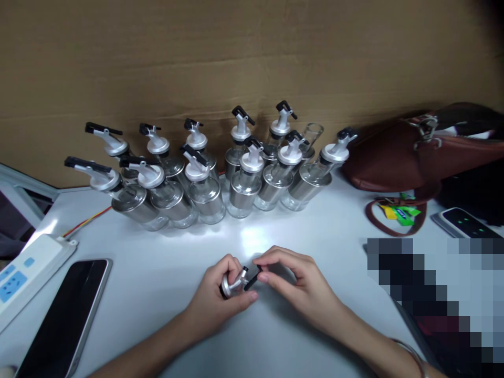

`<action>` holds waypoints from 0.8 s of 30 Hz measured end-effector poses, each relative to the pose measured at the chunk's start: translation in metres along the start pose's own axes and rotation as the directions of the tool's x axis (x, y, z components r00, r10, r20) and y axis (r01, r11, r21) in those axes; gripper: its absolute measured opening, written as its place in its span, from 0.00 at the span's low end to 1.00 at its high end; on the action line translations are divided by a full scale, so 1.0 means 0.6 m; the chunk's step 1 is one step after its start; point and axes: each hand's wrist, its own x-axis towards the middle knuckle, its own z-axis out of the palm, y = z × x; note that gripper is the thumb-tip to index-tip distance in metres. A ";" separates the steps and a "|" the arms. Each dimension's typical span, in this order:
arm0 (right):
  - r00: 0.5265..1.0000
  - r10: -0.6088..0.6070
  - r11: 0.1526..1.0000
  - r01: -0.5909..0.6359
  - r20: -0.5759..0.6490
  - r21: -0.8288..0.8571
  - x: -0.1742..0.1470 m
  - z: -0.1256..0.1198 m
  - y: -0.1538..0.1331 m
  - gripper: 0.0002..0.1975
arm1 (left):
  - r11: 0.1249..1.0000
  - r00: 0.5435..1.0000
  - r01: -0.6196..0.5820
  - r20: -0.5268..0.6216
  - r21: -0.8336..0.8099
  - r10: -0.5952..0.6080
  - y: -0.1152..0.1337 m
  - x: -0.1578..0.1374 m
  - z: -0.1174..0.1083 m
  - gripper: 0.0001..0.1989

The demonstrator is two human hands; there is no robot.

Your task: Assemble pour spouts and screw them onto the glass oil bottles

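Observation:
My left hand point(218, 294) is wrapped around a silver pourer spout point(233, 285), held just above the table at the front. My right hand point(293, 275) pinches the black lever cap point(253, 279) by its far end, between thumb and fingertips. The cap's other end meets the spout; whether it is fastened there I cannot tell. Behind my hands stand two rows of glass bottles with steel bands, such as the front bottle point(207, 198). Most carry the same silver spout with a black lever. At the back right, one open bottle neck point(314, 134) has no spout.
A white power strip point(35, 275) and a phone point(65, 317) lie at the left. To the right are a brown leather bag point(394, 157), its strap around small green and yellow packets point(401, 213), and a dark-topped device point(466, 221). Cardboard point(220, 58) rises behind the bottles.

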 end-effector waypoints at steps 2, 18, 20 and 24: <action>0.999 0.028 0.999 -0.029 0.017 0.046 0.001 0.004 0.001 0.05 | 1.000 1.000 0.002 0.020 -0.015 -0.002 0.000 -0.001 -0.001 0.23; 0.989 0.119 0.983 -0.129 0.084 0.131 -0.002 0.015 -0.002 0.05 | 1.000 0.997 -0.016 0.075 0.014 0.015 -0.004 -0.005 -0.004 0.26; 0.988 0.130 0.982 -0.140 0.086 0.129 -0.002 0.015 -0.003 0.05 | 1.000 0.997 -0.018 0.077 0.015 0.017 -0.004 -0.006 -0.004 0.26; 0.986 0.144 0.977 -0.156 0.084 0.144 -0.001 0.015 -0.003 0.05 | 1.000 0.997 -0.012 0.077 0.023 0.010 -0.005 -0.006 -0.004 0.26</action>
